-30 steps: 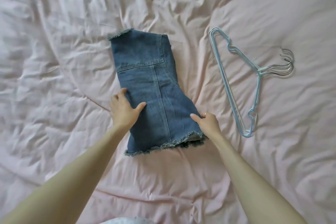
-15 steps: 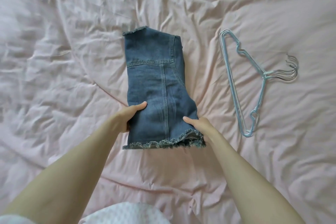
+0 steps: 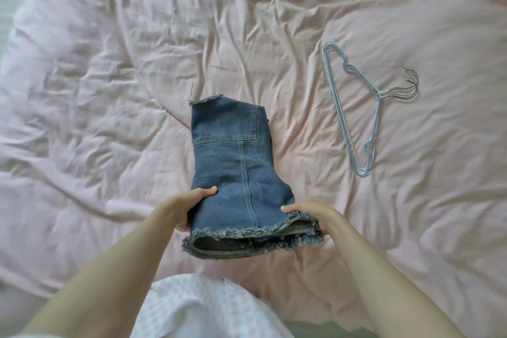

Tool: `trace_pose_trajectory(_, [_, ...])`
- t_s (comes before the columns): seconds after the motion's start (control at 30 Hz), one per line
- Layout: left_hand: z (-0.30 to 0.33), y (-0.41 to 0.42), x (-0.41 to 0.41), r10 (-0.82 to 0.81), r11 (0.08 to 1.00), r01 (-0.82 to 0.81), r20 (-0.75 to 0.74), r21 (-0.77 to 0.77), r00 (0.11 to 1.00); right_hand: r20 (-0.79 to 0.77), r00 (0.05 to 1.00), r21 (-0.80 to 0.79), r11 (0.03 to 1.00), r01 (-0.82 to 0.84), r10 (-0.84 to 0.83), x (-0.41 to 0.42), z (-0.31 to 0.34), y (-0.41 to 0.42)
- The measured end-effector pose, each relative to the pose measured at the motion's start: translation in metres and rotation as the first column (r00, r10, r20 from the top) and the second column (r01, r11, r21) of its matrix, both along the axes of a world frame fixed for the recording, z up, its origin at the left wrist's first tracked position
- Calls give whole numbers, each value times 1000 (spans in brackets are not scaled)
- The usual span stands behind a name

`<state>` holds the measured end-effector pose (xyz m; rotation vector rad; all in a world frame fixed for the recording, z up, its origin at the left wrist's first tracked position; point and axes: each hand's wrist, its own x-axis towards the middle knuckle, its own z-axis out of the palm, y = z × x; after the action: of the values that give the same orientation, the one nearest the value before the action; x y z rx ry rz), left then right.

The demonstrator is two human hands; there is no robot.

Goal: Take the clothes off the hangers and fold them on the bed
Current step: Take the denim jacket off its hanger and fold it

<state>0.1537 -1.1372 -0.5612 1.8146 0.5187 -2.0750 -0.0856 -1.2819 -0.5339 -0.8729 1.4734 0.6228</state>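
Now both hands [image 3: 189, 206] lift the denim garment's [image 3: 236, 173] hem higher

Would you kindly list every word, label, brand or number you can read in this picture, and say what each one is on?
None: no readable text shows anywhere.
Denim garment, gripped by the left hand and right hand: no tag or label visible.
Hangers: bare wire, no marking.
Pink bedsheet: plain.

A folded blue denim garment with frayed hems [image 3: 236, 173] lies lengthwise on the wrinkled pink bed cover [image 3: 109, 90], its near end lifted. A stack of pale blue wire hangers [image 3: 354, 107] lies flat to its right, well apart.
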Motion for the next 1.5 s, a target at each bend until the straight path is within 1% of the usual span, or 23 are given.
trace_pose_trajectory(0.07, [11,-1,4,36,999,-35,22,-37,999,19,998,-97,993,67,-66,2,10,0])
trace_pose_trajectory(0.13, [18,-6,10,6,995,3,91,-99,996,34,993,-163,980,113,-109,10,18,-10])
trace_pose_trajectory(0.2, [33,-12,15,-67,983,95,174,-156,982,77,981,-124,974,188,-180,24,36,-22])
trace_pose_trajectory(0.27, [41,-17,26,-67,976,107,203,-191,977,163,944,-45,954,296,-286,37,49,-36])
trace_pose_trajectory(0.33, [45,-22,38,21,958,4,82,-288,996,229,893,19,919,394,-387,52,55,-50])
trace_pose_trajectory(0.4, [42,-28,51,182,910,-158,28,-383,983,271,827,63,867,495,-492,67,60,-63])
trace_pose_trajectory(0.47, [39,-40,65,349,857,-298,48,-421,936,289,770,101,818,566,-568,85,59,-78])
trace_pose_trajectory(0.5, [41,-47,69,380,845,-300,101,-442,920,299,737,118,790,601,-606,92,56,-85])
trace_pose_trajectory(0.6, [43,-68,77,380,826,-260,154,-499,912,335,627,116,691,713,-703,113,36,-106])
trace_pose_trajectory(0.63, [40,-72,79,337,833,-227,136,-504,932,334,607,139,675,725,-721,121,27,-111])
trace_pose_trajectory(0.7, [30,-70,83,171,839,-49,178,-542,969,342,588,195,668,718,-733,131,15,-113])
trace_pose_trajectory(0.77, [17,-69,85,-1,825,180,319,-535,948,355,617,203,703,682,-702,138,3,-113])
trace_pose_trajectory(0.8, [11,-70,84,-28,825,245,395,-510,918,348,668,161,744,649,-658,141,-2,-113])
trace_pose_trajectory(0.9, [-13,-76,79,12,859,291,585,-421,811,282,830,-68,853,517,-481,147,-16,-115])
trace_pose_trajectory(0.97, [-26,-83,71,63,879,266,648,-396,759,222,933,-329,879,345,-283,146,-26,-122])
trace_pose_trajectory(1.0, [-30,-88,67,81,893,250,679,-375,730,159,981,-480,860,176,-113,145,-33,-126])
trace_pose_trajectory(1.03, [-35,-93,65,93,907,238,715,-348,692,67,997,-607,795,4,47,144,-38,-128])
trace_pose_trajectory(1.07, [-40,-98,65,98,911,241,744,-334,661,-6,991,-687,720,-98,130,144,-46,-128])
trace_pose_trajectory(1.1, [-48,-102,66,99,913,245,761,-326,642,-10,990,-716,690,-104,139,144,-53,-126])
trace_pose_trajectory(1.13, [-52,-105,67,90,914,255,772,-315,630,20,994,-713,699,-59,105,144,-58,-122])
trace_pose_trajectory(1.23, [-68,-107,73,19,931,270,772,-246,636,164,983,-590,791,160,-76,146,-71,-105])
trace_pose_trajectory(1.33, [-71,-107,74,8,941,248,745,-231,667,382,890,-446,793,415,-250,136,-74,-86])
trace_pose_trajectory(1.5, [-68,-108,68,19,952,202,706,-228,708,388,873,-334,837,433,-296,117,-84,-79])
